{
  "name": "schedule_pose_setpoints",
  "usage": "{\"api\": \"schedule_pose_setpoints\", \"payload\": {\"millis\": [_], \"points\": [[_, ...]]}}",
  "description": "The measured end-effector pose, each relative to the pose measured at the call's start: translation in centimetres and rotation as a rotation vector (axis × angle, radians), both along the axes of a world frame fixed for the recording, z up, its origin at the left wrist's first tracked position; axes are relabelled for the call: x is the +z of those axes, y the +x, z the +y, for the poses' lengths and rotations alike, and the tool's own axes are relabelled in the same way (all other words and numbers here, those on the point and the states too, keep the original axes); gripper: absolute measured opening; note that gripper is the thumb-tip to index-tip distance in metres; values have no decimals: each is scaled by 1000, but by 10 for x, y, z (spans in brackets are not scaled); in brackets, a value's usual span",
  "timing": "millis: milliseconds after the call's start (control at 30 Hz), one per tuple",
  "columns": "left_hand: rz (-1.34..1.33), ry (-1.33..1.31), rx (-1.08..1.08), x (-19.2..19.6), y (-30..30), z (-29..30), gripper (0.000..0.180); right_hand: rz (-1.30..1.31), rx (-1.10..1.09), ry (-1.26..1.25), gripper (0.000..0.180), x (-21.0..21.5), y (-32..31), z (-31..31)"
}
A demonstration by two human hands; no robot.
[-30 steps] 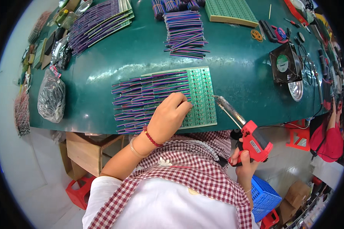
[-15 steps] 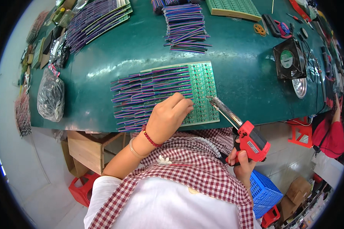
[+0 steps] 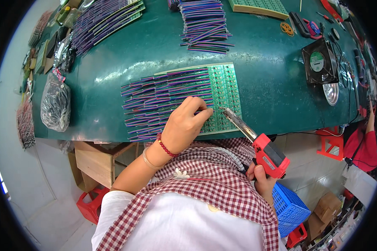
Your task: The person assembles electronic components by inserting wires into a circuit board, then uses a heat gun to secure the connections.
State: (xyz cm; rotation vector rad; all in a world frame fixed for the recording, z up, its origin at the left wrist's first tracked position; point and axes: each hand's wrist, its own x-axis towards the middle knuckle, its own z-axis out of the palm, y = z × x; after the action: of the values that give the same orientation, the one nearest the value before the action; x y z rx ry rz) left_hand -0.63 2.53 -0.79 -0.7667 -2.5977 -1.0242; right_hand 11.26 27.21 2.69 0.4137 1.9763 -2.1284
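Green tabletop [image 3: 264,62] carries our green circuit panel [image 3: 224,90] near its front edge — striped wires [image 3: 163,100] fan off it leftward. Our left hand [image 3: 184,125] lies on the panel's near side, fingers pinching a wire. Our right hand [image 3: 264,184] grips the red soldering gun [image 3: 259,144] — its tip touches the panel just right of those fingers.

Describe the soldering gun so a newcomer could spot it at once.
Start at the green table and find the green circuit board at its near edge, lined with striped wires. The soldering gun sits in the right hand, its metal tip at the board beside the left hand. It is the only red-bodied tool with a long metal barrel.
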Motion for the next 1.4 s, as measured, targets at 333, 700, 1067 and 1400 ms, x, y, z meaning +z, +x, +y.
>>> {"api": "schedule_pose_setpoints", "payload": {"millis": [333,700,1067,1400], "points": [[-5,13,34,-1,-1,0,22,-34,-28,17,17,-2,-4,-5],[-5,15,18,-3,-3,-1,22,-6,-5,27,15,-4,-3,-4],[6,-10,20,-2,-3,0,24,-29,9,78,16,-3,2,0],[2,-62,-23,4,-7,-1,25,-20,43,123,18,-4,1,-3]]}}
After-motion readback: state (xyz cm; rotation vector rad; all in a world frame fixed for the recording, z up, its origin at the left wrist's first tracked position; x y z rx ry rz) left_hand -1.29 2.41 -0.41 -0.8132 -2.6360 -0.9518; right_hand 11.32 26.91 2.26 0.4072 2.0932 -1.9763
